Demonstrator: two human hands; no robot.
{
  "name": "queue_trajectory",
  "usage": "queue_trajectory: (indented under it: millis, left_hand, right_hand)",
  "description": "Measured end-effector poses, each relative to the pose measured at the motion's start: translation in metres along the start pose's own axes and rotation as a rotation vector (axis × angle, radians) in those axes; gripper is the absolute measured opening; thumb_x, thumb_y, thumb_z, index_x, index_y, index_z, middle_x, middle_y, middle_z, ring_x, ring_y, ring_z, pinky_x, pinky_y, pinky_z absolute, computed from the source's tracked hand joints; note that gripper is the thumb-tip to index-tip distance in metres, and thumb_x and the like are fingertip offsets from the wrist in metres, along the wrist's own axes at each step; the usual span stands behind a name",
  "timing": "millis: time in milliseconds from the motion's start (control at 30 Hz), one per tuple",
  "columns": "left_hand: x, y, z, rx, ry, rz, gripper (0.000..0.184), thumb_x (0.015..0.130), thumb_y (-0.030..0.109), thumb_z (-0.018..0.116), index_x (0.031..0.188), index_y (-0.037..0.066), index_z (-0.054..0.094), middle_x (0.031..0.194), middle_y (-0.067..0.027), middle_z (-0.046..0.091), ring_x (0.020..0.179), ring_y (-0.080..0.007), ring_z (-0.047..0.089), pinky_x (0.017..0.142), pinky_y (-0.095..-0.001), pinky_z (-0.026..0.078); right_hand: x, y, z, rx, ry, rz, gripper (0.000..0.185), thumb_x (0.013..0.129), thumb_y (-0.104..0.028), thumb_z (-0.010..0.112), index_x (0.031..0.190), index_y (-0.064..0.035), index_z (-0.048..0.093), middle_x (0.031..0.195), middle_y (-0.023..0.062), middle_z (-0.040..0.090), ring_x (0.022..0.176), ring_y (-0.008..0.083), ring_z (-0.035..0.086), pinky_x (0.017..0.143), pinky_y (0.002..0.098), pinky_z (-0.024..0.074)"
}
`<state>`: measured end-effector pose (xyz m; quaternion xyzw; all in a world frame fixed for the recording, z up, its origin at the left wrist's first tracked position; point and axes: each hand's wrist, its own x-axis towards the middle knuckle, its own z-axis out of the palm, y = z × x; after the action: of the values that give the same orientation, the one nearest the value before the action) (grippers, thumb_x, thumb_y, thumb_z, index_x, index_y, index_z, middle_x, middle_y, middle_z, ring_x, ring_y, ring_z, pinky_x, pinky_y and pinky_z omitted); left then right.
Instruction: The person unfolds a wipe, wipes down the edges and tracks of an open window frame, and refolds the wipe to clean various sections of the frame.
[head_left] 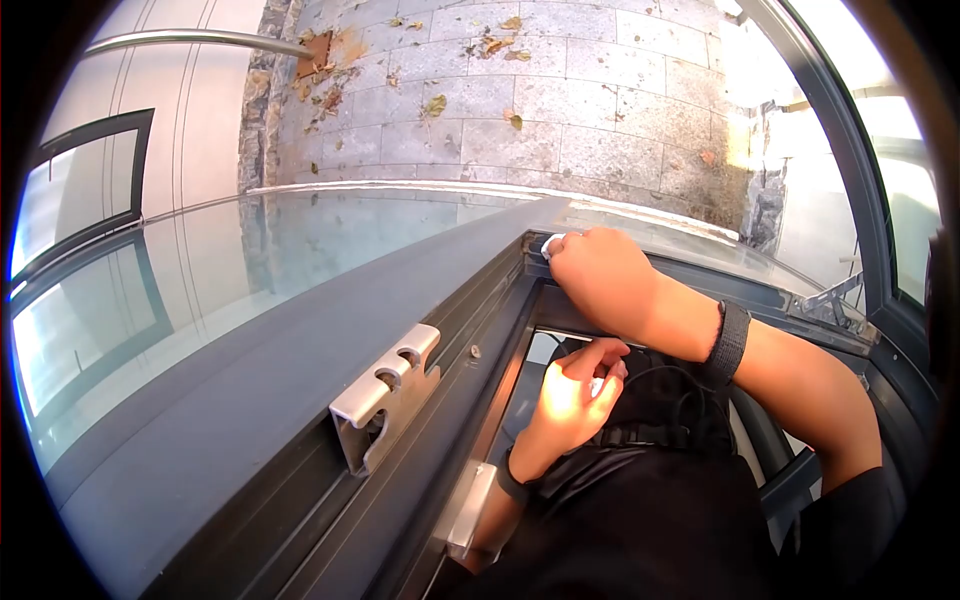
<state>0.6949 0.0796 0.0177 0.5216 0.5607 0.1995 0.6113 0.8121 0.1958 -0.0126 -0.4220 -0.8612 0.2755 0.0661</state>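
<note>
My right hand (608, 278) reaches across to the inner corner of a dark grey window frame (450, 270). Its fingers are closed on a white wad (549, 245), tissue or cloth, pressed into that corner. Lower down, my left hand (572, 400) is held in front of my body, with its fingers curled together. A small white piece (597, 386) shows between those fingers; its kind cannot be made out. Both wrists wear dark bands.
A silver metal bracket (385, 395) is fixed on the frame's left side, with a smaller metal plate (470, 510) below. An opened window sash (850, 130) stands at right, its hinge arm (835, 300) visible. Outside lie paving stones (500, 90) with dry leaves and a metal rail (200, 38).
</note>
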Motion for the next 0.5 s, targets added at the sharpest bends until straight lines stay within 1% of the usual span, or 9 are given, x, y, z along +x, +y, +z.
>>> queue_trajectory:
  millis: [133, 233, 333, 433, 500]
  left_hand:
    - [0.000, 0.000, -0.002, 0.014, -0.006, 0.014, 0.018, 0.091, 0.003, 0.060, 0.108, -0.002, 0.063, 0.082, -0.0108, 0.071, 0.073, -0.0163, 0.069, 0.067, -0.0277, 0.052]
    - [0.002, -0.001, -0.003, 0.023, -0.015, 0.061, 0.018, 0.091, 0.003, 0.060, 0.108, -0.002, 0.063, 0.082, -0.0106, 0.071, 0.073, -0.0162, 0.069, 0.067, -0.0275, 0.051]
    - [0.002, -0.003, -0.002, 0.024, -0.024, 0.037, 0.019, 0.091, 0.004, 0.060, 0.108, -0.002, 0.063, 0.082, -0.0103, 0.070, 0.073, -0.0161, 0.068, 0.067, -0.0274, 0.051]
    - [-0.001, -0.003, -0.001, -0.001, -0.019, 0.039, 0.019, 0.091, 0.004, 0.060, 0.109, -0.002, 0.063, 0.082, -0.0102, 0.071, 0.073, -0.0166, 0.069, 0.067, -0.0277, 0.052]
    - [-0.002, -0.002, -0.004, 0.020, -0.028, 0.015, 0.019, 0.091, 0.004, 0.060, 0.109, -0.002, 0.063, 0.082, -0.0103, 0.071, 0.073, -0.0171, 0.069, 0.068, -0.0279, 0.052]
  right_hand:
    - [-0.024, 0.006, -0.020, -0.036, -0.121, 0.099, 0.009, 0.067, -0.004, 0.067, 0.075, -0.0006, 0.068, 0.075, 0.0192, 0.067, 0.073, 0.0353, 0.068, 0.062, 0.0413, 0.0559]
    - [-0.030, 0.017, -0.026, 0.079, -0.231, 0.194, 0.020, 0.071, 0.001, 0.067, 0.090, 0.0007, 0.066, 0.079, 0.0205, 0.067, 0.076, 0.0396, 0.066, 0.065, 0.0453, 0.0538]
    - [-0.022, 0.017, -0.011, 0.198, -0.052, 0.168, 0.022, 0.074, 0.000, 0.067, 0.096, -0.0002, 0.067, 0.080, 0.0201, 0.066, 0.077, 0.0417, 0.065, 0.067, 0.0472, 0.0520]
    - [0.002, 0.008, 0.006, 0.334, 0.228, 0.042, 0.019, 0.076, 0.000, 0.065, 0.095, 0.0009, 0.067, 0.078, 0.0198, 0.066, 0.079, 0.0412, 0.064, 0.069, 0.0487, 0.0506]
    - [0.013, 0.005, 0.008, 0.353, 0.163, 0.047, 0.018, 0.075, 0.003, 0.064, 0.094, 0.0016, 0.067, 0.077, 0.0208, 0.065, 0.081, 0.0416, 0.063, 0.071, 0.0490, 0.0505]
